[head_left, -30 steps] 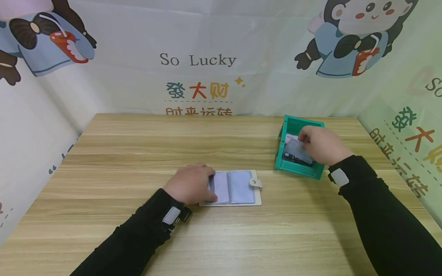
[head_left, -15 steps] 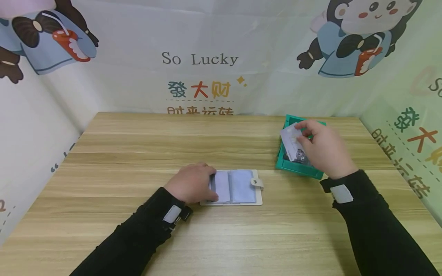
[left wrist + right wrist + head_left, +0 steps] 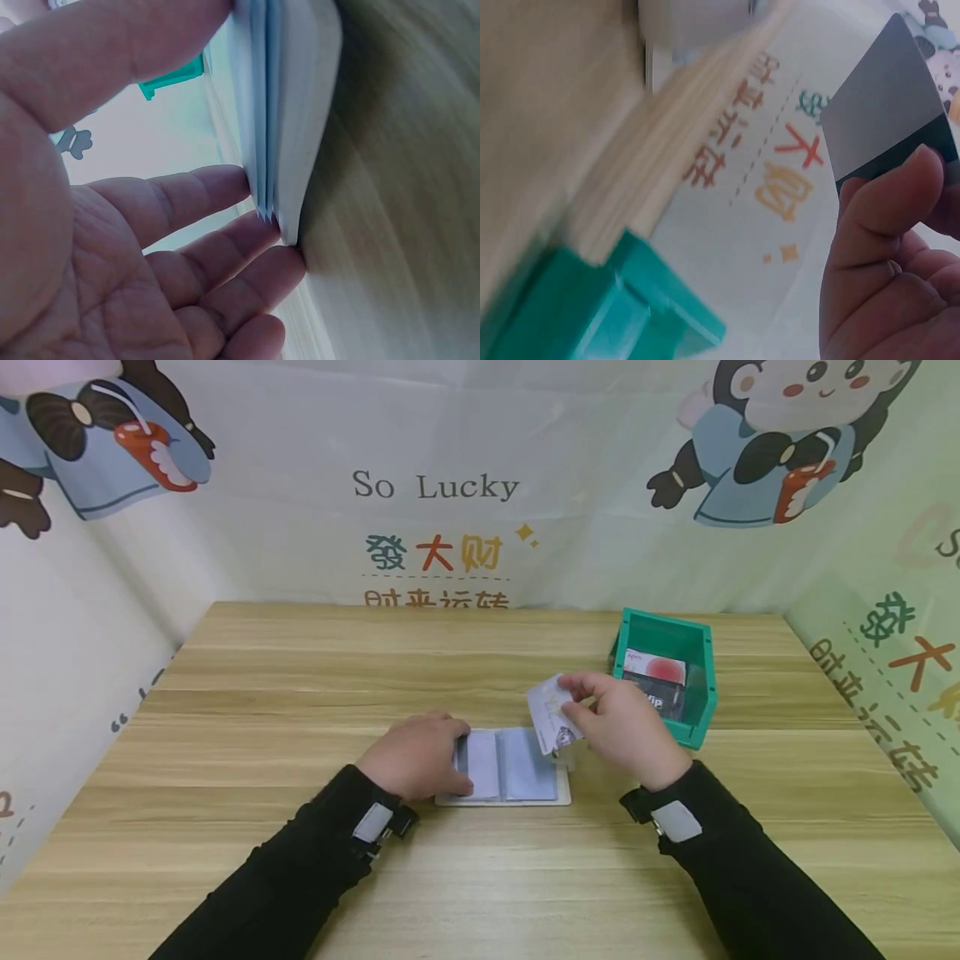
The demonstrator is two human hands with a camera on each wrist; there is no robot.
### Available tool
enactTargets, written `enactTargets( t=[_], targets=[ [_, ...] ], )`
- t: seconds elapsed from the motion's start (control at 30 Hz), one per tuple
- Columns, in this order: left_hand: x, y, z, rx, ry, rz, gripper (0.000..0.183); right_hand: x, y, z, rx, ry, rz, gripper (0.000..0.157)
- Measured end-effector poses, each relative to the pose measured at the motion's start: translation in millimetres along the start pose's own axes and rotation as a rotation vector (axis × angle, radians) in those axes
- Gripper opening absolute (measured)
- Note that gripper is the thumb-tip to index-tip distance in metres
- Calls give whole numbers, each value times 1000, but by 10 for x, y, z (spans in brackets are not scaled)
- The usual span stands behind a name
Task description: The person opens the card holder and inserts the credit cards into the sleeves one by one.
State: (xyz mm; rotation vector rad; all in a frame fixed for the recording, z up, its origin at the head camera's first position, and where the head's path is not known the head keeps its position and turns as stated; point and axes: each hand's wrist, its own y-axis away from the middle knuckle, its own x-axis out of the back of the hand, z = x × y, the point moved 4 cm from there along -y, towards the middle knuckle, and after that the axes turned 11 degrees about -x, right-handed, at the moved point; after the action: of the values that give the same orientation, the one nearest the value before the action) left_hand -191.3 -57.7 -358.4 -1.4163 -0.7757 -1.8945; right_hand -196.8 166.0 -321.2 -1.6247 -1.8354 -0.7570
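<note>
An opened card holder (image 3: 528, 777) with clear plastic sleeves and a pale cover lies in the middle of the wooden table. My left hand (image 3: 416, 756) grips its left side, thumb over the sleeves. In the left wrist view, the fingertips (image 3: 277, 262) meet the edges of the stacked sleeves and the cover. Between thumb and fingers, my right hand (image 3: 622, 722) pinches a white card (image 3: 551, 714) with a small dark picture in one corner. This card, tilted, overlaps the holder's upper right corner and hides part of its snap strap. Its back, grey with a dark stripe, faces the right wrist camera.
A green plastic box (image 3: 705, 693) stands at the back right. Inside lie more cards, among them a pink-and-white card (image 3: 656, 667) and a dark card (image 3: 660, 696) with "vip" on it. A printed cloth (image 3: 300, 485) hangs behind the table's back edge.
My right hand has lifted the white card from the green box and brought it left to the card holder's upper right corner. The left hand has stayed at the holder's left side.
</note>
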Motion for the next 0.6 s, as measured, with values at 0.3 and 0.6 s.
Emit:
enactTargets(
  t=[0.3, 0.6],
  targets=[
    [14, 5, 0, 22, 12, -2, 69, -356, 55, -65, -52, -17, -167, 38],
    [20, 14, 4, 19, 17, -1, 68, -473, 79, -64, -41, 6, -213, 38]
  ],
)
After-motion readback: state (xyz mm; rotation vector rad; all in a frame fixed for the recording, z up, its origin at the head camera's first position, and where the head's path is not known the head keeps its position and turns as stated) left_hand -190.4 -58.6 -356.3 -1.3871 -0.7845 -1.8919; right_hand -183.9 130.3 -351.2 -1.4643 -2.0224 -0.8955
